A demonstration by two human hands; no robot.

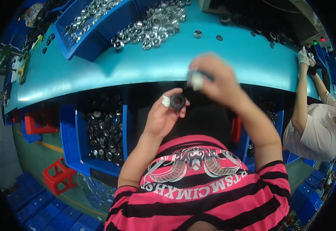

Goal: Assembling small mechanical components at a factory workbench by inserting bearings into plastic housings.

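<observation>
Above my lap, my left hand (162,118) grips a black ring-shaped part (178,101) between thumb and fingers, its round opening turned up toward me. White wrapping (166,101) covers a fingertip beside the ring. Just right of it and a little higher, over the table's front edge, my right hand (218,79) is blurred by motion. Its fingers are curled round something dark and greyish that I cannot make out, and a white covering (196,81) shows on one digit. The two hands are apart.
Shiny clear-and-silver round parts (152,32) lie piled on the turquoise table (137,65) beside a blue bin (94,46). Below the edge, another blue bin (124,131) holds black round parts. A red stool (59,176) stands lower left. A gloved co-worker (312,127) works at right.
</observation>
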